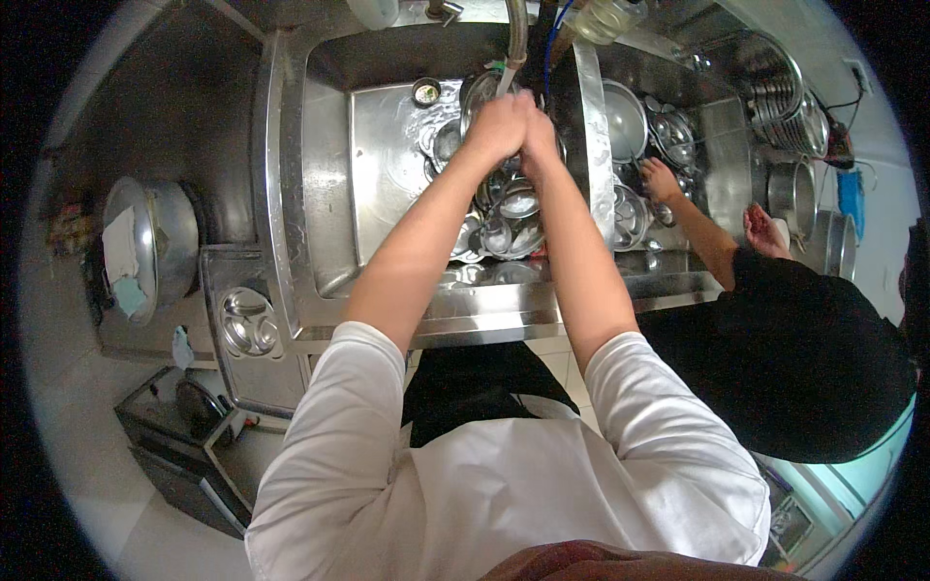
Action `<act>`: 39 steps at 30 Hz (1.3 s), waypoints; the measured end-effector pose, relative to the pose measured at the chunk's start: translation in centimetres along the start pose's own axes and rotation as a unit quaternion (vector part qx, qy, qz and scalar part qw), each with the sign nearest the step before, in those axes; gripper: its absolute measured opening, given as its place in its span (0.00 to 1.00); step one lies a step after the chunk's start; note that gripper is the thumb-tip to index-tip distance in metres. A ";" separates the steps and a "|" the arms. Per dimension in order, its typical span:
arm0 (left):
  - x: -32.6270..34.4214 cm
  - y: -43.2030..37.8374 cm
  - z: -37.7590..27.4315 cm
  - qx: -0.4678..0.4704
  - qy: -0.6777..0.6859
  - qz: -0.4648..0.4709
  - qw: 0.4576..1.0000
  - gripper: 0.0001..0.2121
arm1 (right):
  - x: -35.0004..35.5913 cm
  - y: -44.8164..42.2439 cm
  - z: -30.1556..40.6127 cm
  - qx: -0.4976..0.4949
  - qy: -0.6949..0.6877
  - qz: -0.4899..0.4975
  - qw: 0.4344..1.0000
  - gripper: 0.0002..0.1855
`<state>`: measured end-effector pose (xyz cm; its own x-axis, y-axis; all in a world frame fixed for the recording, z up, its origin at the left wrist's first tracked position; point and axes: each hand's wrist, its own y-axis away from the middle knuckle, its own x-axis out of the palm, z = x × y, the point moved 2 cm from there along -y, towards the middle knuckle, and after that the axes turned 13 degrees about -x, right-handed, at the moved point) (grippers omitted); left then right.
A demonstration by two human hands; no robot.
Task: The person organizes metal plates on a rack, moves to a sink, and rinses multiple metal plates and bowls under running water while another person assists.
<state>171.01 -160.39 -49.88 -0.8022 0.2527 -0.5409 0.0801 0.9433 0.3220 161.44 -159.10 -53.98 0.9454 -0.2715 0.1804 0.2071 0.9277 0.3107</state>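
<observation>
My left hand [500, 125] and my right hand [539, 134] press together under a running tap [516, 33] in the left basin of a stainless steel sink [330, 167]. Water falls in front of my fingertips. Whether anything is between my fingers is hidden. Just beyond them stands a round metal vessel [479, 94], partly covered by my hands. Beneath my wrists lies a pile of wet metal dishes [519, 202], some of them divided plates. Farther left on the basin floor sits a small dark-rimmed cup [426, 92] with pale and green bits inside.
A co-worker's hand [660, 180] reaches into the right basin beside a metal bowl [623, 120]. A sink divider [597, 152] separates us. Left are a large metal pot [173, 243] and a tray [247, 385] bearing a divided plate [249, 323]. Stacked metalware [781, 102] stands far right.
</observation>
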 end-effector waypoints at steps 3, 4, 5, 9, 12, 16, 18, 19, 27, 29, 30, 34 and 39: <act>-0.6 2.2 0.0 0.002 -0.022 -0.005 1.000 0.23 | 0.0 -2.0 0.0 0.052 -0.037 0.022 0.998 0.31; -0.8 2.5 0.0 0.014 -0.022 -0.008 1.000 0.23 | -0.1 -2.3 0.1 0.088 -0.033 0.014 0.995 0.31; -1.1 2.6 0.1 0.035 -0.032 -0.006 0.999 0.23 | -0.3 -2.5 0.2 0.101 0.009 0.009 0.995 0.32; -1.8 2.2 1.5 0.053 0.010 0.021 0.998 0.21 | -0.2 -1.3 0.5 0.163 -0.127 0.058 0.977 0.34; -2.5 1.8 2.1 0.149 0.034 -0.128 0.980 0.17 | -0.6 0.3 0.4 0.124 -0.199 0.079 0.969 0.30; -2.0 2.5 3.3 0.067 -0.065 -0.248 0.964 0.23 | -1.3 1.2 -0.5 0.101 -0.253 0.114 0.956 0.23; -2.1 2.3 4.0 0.018 -0.101 -0.253 0.962 0.33 | -2.1 1.5 -1.2 0.112 -0.202 0.108 0.967 0.21; -2.4 2.1 4.4 0.005 -0.094 -0.279 0.956 0.34 | -2.4 1.4 -1.5 0.137 -0.185 0.093 0.969 0.18; -5.2 -1.4 9.5 -0.143 -0.078 -0.045 0.986 0.23 | -3.2 1.2 -1.0 -0.105 0.224 0.175 0.953 0.18; -5.2 -1.1 9.8 -0.141 -0.021 -0.086 0.986 0.21 | -2.8 0.9 -1.0 -0.172 0.338 0.116 0.918 0.16; -5.0 -0.9 9.7 -0.137 0.009 -0.108 0.985 0.20 | -2.6 0.7 -1.0 -0.195 0.398 0.076 0.893 0.15; -4.2 -0.1 9.1 -0.188 0.101 -0.208 0.955 0.17 | -1.7 1.3 -2.4 -0.200 0.410 -0.043 0.889 0.17; -3.1 -0.3 9.2 -0.163 0.340 -0.182 0.908 0.16 | -0.1 1.9 -6.1 0.088 0.004 -0.104 0.991 0.16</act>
<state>178.93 -159.49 -55.46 -0.9296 -0.3579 -0.0880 -0.3532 0.7967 0.4904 163.28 -155.75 -59.12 0.8891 -0.4492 0.0880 0.3509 0.7923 0.4991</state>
